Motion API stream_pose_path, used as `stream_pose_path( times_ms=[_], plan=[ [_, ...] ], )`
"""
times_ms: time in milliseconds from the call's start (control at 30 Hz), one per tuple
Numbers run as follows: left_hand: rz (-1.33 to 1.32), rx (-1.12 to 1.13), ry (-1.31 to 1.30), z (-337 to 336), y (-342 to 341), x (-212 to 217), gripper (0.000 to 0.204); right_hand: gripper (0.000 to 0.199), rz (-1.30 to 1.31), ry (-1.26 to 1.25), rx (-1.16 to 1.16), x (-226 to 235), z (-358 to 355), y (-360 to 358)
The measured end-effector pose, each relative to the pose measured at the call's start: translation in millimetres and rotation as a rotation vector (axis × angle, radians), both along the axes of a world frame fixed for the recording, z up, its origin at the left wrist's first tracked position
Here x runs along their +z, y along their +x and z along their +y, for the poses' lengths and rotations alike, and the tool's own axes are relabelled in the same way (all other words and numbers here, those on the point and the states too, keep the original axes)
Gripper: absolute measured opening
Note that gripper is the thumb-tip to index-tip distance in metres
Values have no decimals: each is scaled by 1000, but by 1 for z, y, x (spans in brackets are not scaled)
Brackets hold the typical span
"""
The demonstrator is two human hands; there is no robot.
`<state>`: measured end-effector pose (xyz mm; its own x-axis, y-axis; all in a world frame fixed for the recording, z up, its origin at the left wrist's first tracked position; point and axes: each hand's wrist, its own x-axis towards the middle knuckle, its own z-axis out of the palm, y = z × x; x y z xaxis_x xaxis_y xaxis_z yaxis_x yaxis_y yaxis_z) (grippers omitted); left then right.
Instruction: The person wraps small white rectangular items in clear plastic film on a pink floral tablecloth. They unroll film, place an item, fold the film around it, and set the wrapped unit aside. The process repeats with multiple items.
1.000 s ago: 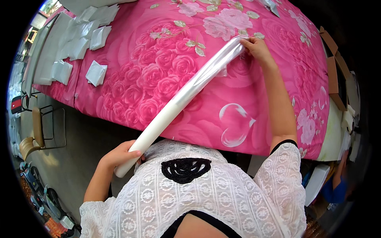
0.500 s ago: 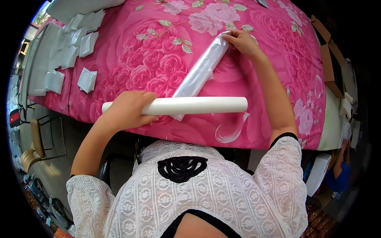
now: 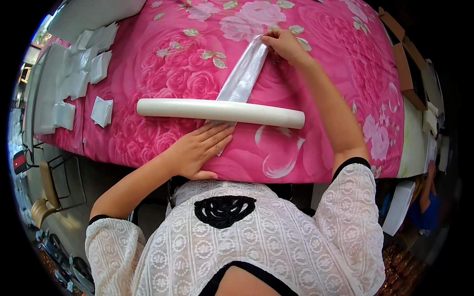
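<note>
A long strip of clear, folded plastic film (image 3: 240, 81) lies slantwise on the pink cloth. My right hand (image 3: 285, 45) pinches its far end between thumb and fingers. Across the film's lower part rests a smooth white tube (image 3: 220, 111), lying roughly left to right. Just below the tube, my left hand (image 3: 203, 149) lies flat with fingers stretched out, its fingertips on the film's near end. No grip on the tube shows from either hand.
Several folded clear plastic packets (image 3: 101, 112) lie at the left on the rose-patterned pink tablecloth (image 3: 163, 133). An open cardboard box (image 3: 411, 81) stands past the right edge. A chair (image 3: 48, 185) is at the left, and a person in blue (image 3: 425, 209) is at the lower right.
My left hand has let go of the white tube and now lies flat on the film's near end. The tube rests farther up the film. My right hand shifted slightly left.
</note>
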<state>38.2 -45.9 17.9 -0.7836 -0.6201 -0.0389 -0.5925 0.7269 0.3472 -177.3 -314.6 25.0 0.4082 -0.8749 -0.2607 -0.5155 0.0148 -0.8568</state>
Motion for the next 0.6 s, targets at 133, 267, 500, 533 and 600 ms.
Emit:
stream_pose_path(
  times_ms=[133,267,500,533,600],
  plan=[
    [-20,85,9,18,-18,-4,90,32,32,-417,13,16,49,6],
    [-31,174,17,44,-44,-5,89,41,71,-719,459,22,166,-4],
    [-48,198,40,47,-50,-4,88,45,175,-611,523,15,192,-20],
    [-46,200,48,48,-50,-5,88,45,183,-632,520,15,190,-21],
    [-45,206,58,48,-50,-4,87,44,203,-704,455,13,170,-22]
  ],
)
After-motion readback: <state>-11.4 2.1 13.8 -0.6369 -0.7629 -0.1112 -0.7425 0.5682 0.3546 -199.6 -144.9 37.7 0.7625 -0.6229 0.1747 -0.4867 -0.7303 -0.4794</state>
